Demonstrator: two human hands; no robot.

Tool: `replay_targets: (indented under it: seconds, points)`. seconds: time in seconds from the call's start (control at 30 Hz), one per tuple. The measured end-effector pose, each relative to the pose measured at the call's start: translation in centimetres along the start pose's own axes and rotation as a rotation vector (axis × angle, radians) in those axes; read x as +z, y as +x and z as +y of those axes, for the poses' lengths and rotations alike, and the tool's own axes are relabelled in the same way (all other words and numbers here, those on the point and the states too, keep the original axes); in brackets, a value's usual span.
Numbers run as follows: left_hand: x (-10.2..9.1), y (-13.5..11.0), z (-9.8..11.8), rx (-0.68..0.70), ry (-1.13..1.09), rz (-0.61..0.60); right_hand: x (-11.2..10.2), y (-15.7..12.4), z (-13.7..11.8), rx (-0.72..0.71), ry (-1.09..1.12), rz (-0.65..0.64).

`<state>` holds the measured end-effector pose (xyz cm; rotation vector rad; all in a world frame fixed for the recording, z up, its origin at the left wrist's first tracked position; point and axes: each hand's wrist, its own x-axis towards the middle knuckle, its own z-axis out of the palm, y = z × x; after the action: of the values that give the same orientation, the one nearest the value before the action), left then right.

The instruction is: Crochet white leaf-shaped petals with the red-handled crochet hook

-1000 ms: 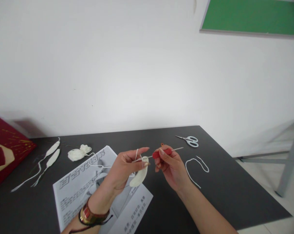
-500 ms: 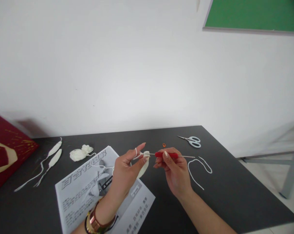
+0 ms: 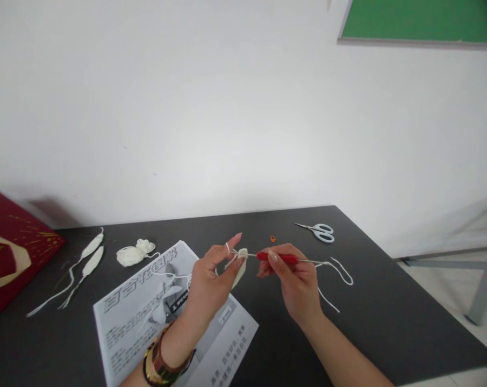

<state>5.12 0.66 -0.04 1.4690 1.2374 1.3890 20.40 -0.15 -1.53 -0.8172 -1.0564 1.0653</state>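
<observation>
My left hand (image 3: 211, 282) pinches a small white crocheted piece (image 3: 239, 269) between thumb and middle finger, with white yarn looped over the raised index finger. My right hand (image 3: 294, 279) grips a crochet hook with a red handle (image 3: 278, 258), held level, its metal tip pointing left into the white piece. Both hands hover above the dark table (image 3: 380, 317), over a printed instruction sheet (image 3: 147, 317). The yarn runs left from my left hand to a small white ball of yarn (image 3: 133, 253).
Two finished white crocheted petals (image 3: 91, 255) with tails lie at the left. A loose yarn strand (image 3: 336, 277) lies right of my hands. Light-blue scissors (image 3: 322, 232) and a tiny orange marker (image 3: 272, 238) sit farther back. A red box (image 3: 13, 252) stands at the left edge.
The hook has turned from tilted to level and shifted right. My left hand has drawn the white piece up closer to its fingertips. The view drifted slightly.
</observation>
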Motion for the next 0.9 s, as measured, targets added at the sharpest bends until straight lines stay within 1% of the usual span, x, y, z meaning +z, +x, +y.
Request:
replay_targets:
  seconds: [0.07,0.1,0.17,0.23,0.33,0.4,0.43,0.5,0.57,0.6,0.7,0.77,0.9]
  points:
    - [0.0,0.1,0.0,-0.016,0.018,-0.015,0.0,-0.1,-0.2,-0.042,-0.058,0.002]
    - [0.0,0.0,-0.1,-0.026,0.027,-0.015,0.0,-0.2,-0.2,-0.084,-0.097,0.004]
    - [0.1,-0.1,-0.4,-0.053,0.02,0.008,-0.1,-0.6,0.0,-0.21,-0.206,-0.024]
    - [0.3,-0.2,-0.7,-0.108,-0.055,0.034,-0.5,-1.0,0.4,-0.385,-0.352,-0.108]
    - [0.7,-0.4,-0.9,-0.263,-0.328,0.038,-1.1,-1.2,1.3,-0.646,-0.564,-0.253]
    - [0.8,-0.4,-0.7,-0.386,-0.548,0.016,-1.4,-1.2,1.6,-0.753,-0.631,-0.304]
    - [0.8,-0.3,-0.5,-0.44,-0.641,0.0,-1.5,-1.1,1.6,-0.778,-0.632,-0.315]
    - [0.6,-0.2,0.0,-0.527,-0.772,-0.047,-1.4,-0.9,1.3,-0.764,-0.572,-0.298]
    - [0.4,0.0,0.5,-0.584,-0.833,-0.101,-1.1,-0.8,0.9,-0.671,-0.466,-0.254]
    - [0.2,0.1,0.6,-0.591,-0.842,-0.117,-1.0,-0.8,0.7,-0.613,-0.414,-0.232]
    - [-0.1,0.2,0.7,-0.549,-0.8,-0.1,-0.8,-0.8,0.6,-0.487,-0.299,-0.207]
    - [-0.3,0.2,0.6,-0.512,-0.753,-0.081,-0.7,-0.8,0.8,-0.441,-0.248,-0.193]
    - [-0.3,0.2,0.5,-0.482,-0.709,-0.096,-0.6,-0.7,1.0,-0.374,-0.165,-0.146]
